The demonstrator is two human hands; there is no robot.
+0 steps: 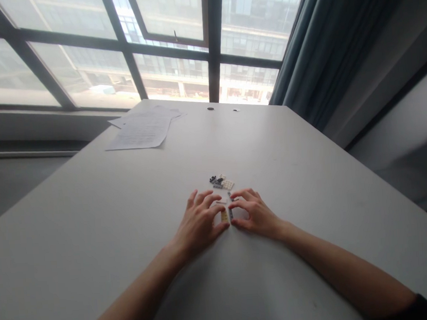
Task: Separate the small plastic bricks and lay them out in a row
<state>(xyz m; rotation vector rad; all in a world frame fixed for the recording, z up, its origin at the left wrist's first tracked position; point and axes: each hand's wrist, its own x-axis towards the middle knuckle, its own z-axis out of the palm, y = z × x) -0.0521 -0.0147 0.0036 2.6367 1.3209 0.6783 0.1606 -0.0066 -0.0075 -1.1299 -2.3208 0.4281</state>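
Note:
My left hand (203,217) rests low over the white table, its thumb and index finger closed on the ends of a small tan toy building brick (224,217). Facing it, my right hand (254,211) pinches a narrow grey building brick (231,214) the same way. A slim gap separates the two bricks. Just beyond the fingers lies a flat white piece (221,201), and a small grey piece (229,195) shows by my right fingertips. Farther off sits a loose pile of white, grey and black bricks (221,182).
Printed paper sheets (141,128) lie at the far left of the white table (291,174). Two round cable holes, one of them a dark disc (210,109), are near the far edge. Behind stand large windows (174,75) and a dark blue-grey curtain (323,50).

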